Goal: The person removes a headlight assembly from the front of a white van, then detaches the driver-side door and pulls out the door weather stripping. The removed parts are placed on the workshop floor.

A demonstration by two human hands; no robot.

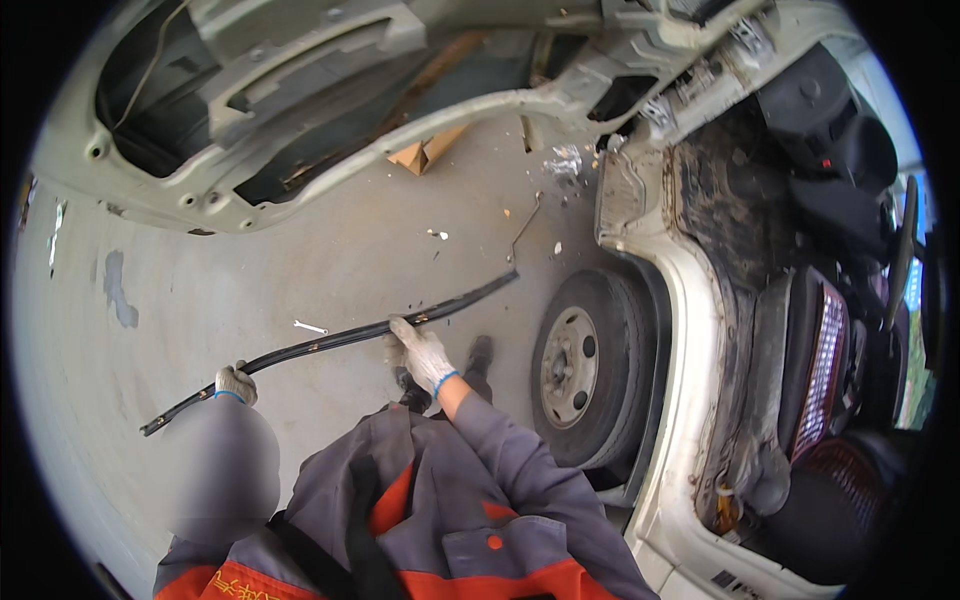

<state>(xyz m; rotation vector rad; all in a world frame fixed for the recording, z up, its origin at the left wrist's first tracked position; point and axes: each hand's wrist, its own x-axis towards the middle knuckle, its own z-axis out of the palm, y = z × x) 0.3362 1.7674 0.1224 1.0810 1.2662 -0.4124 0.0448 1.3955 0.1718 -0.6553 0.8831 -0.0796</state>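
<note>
A long, slightly curved black weatherstrip (325, 342) with small brassy clips along it spans the space in front of me, above the grey floor. My left hand (236, 383), in a white knitted glove with a blue cuff, is closed around it near its lower left end. Farther right, my right hand (422, 355), gloved the same way, grips the strip past its middle. The strip's far right end points toward the van's front wheel. Part of my left forearm is blurred.
An opened, stripped door (370, 150) arches across the top. To the right are a wheel (575, 360), the bare door sill (690, 350) and a seat (820, 370). A wrench (311, 327), a thin bent rod (525, 225), a cardboard piece (428, 152) and scraps lie on the floor.
</note>
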